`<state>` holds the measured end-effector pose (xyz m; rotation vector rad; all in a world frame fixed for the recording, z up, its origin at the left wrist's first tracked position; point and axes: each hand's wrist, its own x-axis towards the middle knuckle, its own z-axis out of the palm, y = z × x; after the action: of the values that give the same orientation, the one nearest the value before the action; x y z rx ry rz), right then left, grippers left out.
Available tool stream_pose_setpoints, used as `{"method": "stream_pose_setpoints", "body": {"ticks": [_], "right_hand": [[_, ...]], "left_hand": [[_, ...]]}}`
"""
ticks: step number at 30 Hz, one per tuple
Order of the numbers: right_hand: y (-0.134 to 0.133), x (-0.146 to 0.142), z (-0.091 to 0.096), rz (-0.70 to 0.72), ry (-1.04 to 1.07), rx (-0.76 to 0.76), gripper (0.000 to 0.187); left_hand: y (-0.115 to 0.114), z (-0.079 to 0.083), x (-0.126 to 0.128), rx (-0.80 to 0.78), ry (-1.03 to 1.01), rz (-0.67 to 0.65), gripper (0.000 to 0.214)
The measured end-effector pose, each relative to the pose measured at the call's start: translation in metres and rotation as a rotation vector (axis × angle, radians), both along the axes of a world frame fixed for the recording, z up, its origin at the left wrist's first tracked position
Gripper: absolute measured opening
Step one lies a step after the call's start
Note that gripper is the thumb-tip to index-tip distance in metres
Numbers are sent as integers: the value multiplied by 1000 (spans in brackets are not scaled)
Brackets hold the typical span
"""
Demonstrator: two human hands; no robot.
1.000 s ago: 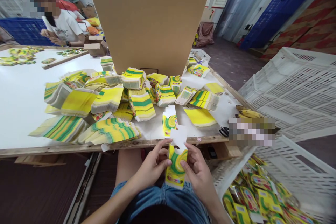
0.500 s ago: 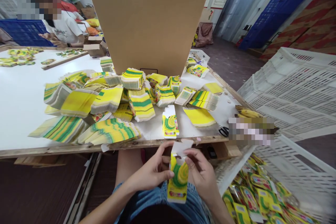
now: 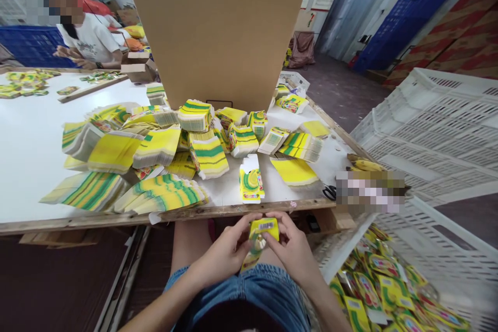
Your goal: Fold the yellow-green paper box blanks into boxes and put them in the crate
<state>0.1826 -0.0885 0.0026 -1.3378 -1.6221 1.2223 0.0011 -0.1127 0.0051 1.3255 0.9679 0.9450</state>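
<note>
Both my hands hold one small yellow and green carton point(image 3: 261, 233) over my lap, just below the table's front edge. My left hand point(image 3: 223, 252) grips its left side with curled fingers. My right hand point(image 3: 293, 249) pinches its right side and top, where the flap with a barcode is folded down. Another opened carton point(image 3: 251, 181) stands upright on the white table point(image 3: 31, 161) right ahead of my hands. Stacks of flat yellow and green carton blanks point(image 3: 155, 150) cover the table's middle.
A tall brown cardboard sheet point(image 3: 218, 26) rises behind the stacks. White plastic crates point(image 3: 431, 129) stand at the right, the near crate point(image 3: 439, 254) holding finished yellow cartons point(image 3: 381, 285). Scissors point(image 3: 330, 193) and bananas point(image 3: 363, 165) lie at the table's right corner. Another person point(image 3: 87, 41) works at the far left.
The carton's white top flap, upright a second ago, is now folded down and closed. My hands have drawn closer together around the carton's top.
</note>
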Motion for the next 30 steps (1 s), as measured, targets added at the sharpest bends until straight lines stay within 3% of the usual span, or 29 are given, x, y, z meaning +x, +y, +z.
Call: {"method": "stream_pose_setpoints", "body": {"ticks": [4, 8, 15, 20, 23, 25, 28, 30], "right_hand": [[1, -3, -2, -13, -107, 14, 41], [2, 0, -3, 21, -28, 35, 40], [0, 0, -9, -114, 310, 10, 25], [-7, -2, -12, -154, 338, 16, 20], [-7, 19, -3, -180, 185, 111, 21], [-5, 47, 6, -304, -55, 259, 25], [0, 91, 18, -532, -499, 520, 39], [2, 107, 19, -557, -618, 548, 47]], "left_hand": [[5, 5, -1, -93, -206, -52, 52], [8, 1, -1, -185, -300, -37, 54], [5, -8, 10, -156, -200, 31, 50], [3, 0, 18, -34, -93, 48, 36], [6, 4, 19, 91, -2, 48, 32], [14, 2, 15, 227, 155, 85, 35], [37, -10, 3, 452, 448, 160, 46], [55, -21, -5, 550, 611, 171, 55]]}}
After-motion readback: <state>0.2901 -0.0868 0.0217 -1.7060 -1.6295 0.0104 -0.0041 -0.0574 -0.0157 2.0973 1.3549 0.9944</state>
